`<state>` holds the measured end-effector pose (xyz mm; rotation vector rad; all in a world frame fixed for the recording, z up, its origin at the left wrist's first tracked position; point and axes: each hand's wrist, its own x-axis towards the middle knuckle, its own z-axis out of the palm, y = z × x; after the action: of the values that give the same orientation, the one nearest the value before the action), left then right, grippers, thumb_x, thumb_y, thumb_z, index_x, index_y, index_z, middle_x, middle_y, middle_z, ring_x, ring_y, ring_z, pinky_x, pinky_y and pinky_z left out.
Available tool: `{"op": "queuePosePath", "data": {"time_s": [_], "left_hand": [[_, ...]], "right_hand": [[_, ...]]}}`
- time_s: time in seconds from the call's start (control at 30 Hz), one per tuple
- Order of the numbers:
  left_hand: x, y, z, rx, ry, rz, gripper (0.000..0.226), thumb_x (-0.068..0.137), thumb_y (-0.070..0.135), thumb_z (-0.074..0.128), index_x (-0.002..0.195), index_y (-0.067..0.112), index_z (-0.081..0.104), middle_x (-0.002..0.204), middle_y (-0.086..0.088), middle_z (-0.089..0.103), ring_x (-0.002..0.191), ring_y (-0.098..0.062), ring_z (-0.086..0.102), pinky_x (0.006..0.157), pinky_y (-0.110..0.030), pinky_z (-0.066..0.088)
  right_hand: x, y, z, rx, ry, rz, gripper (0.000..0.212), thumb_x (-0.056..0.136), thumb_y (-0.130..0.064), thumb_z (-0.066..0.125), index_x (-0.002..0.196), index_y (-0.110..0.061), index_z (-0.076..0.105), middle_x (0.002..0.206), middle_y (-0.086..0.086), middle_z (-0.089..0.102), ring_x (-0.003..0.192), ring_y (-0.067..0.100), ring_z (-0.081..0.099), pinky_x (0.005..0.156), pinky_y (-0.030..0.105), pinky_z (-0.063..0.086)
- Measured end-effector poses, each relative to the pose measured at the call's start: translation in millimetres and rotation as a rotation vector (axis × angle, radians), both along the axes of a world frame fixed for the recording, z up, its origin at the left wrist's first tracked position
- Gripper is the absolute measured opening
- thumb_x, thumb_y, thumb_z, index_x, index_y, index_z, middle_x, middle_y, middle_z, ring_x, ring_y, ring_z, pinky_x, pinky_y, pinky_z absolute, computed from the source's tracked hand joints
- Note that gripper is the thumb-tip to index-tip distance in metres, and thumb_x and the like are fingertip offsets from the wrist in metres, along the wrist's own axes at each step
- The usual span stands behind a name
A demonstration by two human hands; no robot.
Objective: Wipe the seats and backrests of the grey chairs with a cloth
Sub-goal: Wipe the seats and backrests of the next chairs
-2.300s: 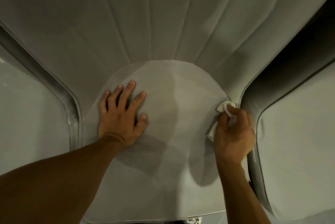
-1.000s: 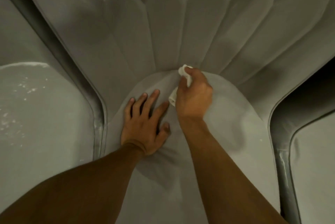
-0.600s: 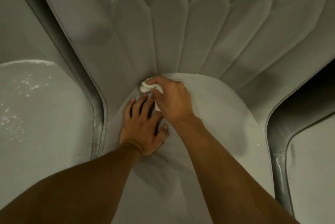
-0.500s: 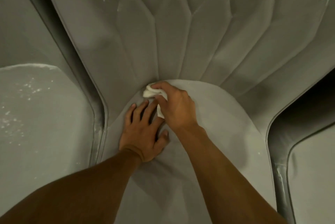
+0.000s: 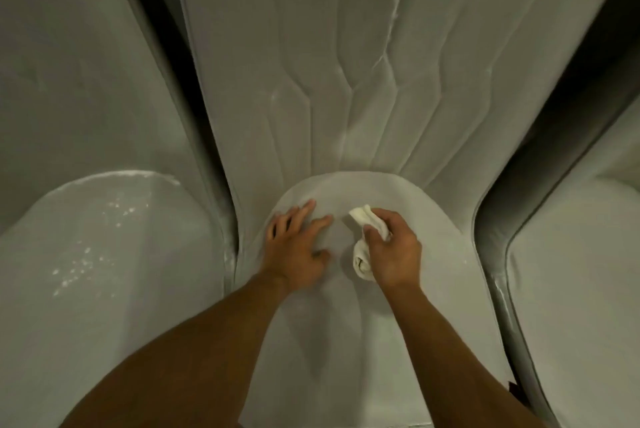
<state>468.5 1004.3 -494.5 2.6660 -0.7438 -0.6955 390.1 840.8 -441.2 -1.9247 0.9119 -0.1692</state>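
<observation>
A grey padded chair fills the middle of the head view, with its seat point(image 5: 398, 341) below and its quilted backrest point(image 5: 329, 64) above. My left hand point(image 5: 294, 247) lies flat on the seat's back left part, fingers spread. My right hand point(image 5: 393, 254) grips a crumpled white cloth point(image 5: 363, 254) and holds it against the seat just right of the left hand. White streaks show along some backrest seams.
Another grey chair seat point(image 5: 104, 289) with white specks stands to the left, and a third grey chair point(image 5: 581, 289) to the right. Dark narrow gaps separate the chairs.
My right hand has drawn the cloth from the seam at the seat's back toward me and to the right, away from my left fingers. The view has tilted up, showing more backrest.
</observation>
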Motion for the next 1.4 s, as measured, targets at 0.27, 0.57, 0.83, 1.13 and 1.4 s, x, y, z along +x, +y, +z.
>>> {"op": "queuePosePath", "data": {"time_s": [0.27,0.57,0.83,1.13,1.4], "left_hand": [[31.6,-14.8,138.6,-0.353,-0.015,-0.189,0.044,0.09,0.035,0.05,0.131,0.024,0.063,0.135,0.001,0.057,0.124,-0.022,0.055,0.107,-0.039,0.046],[174.7,-157.4,396.4,-0.208,-0.94,-0.76,0.051,0.084,0.023,0.054,0.135,0.021,0.058,0.146,-0.015,0.048,0.134,-0.039,0.043,0.11,-0.052,0.035],[228.6,-169.2,426.7,0.287,-1.056,-1.256,0.075,0.092,0.035,0.064,0.157,0.023,0.028,0.166,-0.016,0.021,0.152,-0.037,0.021,0.122,-0.047,0.019],[235.2,-159.6,400.3,0.067,-1.104,-1.226,0.076,0.087,0.011,0.055,0.158,0.013,0.027,0.168,-0.013,0.012,0.154,-0.026,0.007,0.125,-0.04,-0.004],[235.3,-161.5,398.2,0.019,-1.16,-1.22,0.061,0.096,0.013,0.049,0.156,0.013,0.036,0.166,-0.014,0.024,0.152,-0.03,0.026,0.124,-0.043,0.01]], "right_hand": [[0.4,27.1,106.1,0.253,-0.305,-0.348,0.022,0.093,-0.019,0.067,0.114,-0.028,0.067,0.106,-0.017,0.069,0.098,-0.003,0.063,0.082,0.009,0.048],[77.0,-17.8,202.8,0.336,-0.55,-0.71,0.022,0.094,-0.024,0.067,0.116,-0.026,0.066,0.107,-0.014,0.069,0.098,-0.002,0.064,0.084,0.018,0.053],[134.9,-56.0,269.1,0.314,-0.7,-0.828,0.031,0.099,-0.035,0.058,0.129,-0.036,0.054,0.121,-0.023,0.058,0.109,-0.004,0.057,0.085,0.011,0.052],[136.9,-26.4,205.5,-0.011,-0.425,-0.539,0.038,0.1,-0.035,0.056,0.137,-0.027,0.056,0.142,-0.007,0.055,0.129,0.004,0.05,0.106,0.031,0.048],[172.4,-42.2,266.2,0.297,-0.685,-1.065,0.034,0.1,-0.028,0.056,0.134,-0.029,0.059,0.129,-0.016,0.061,0.116,0.002,0.058,0.1,0.024,0.05]]}}
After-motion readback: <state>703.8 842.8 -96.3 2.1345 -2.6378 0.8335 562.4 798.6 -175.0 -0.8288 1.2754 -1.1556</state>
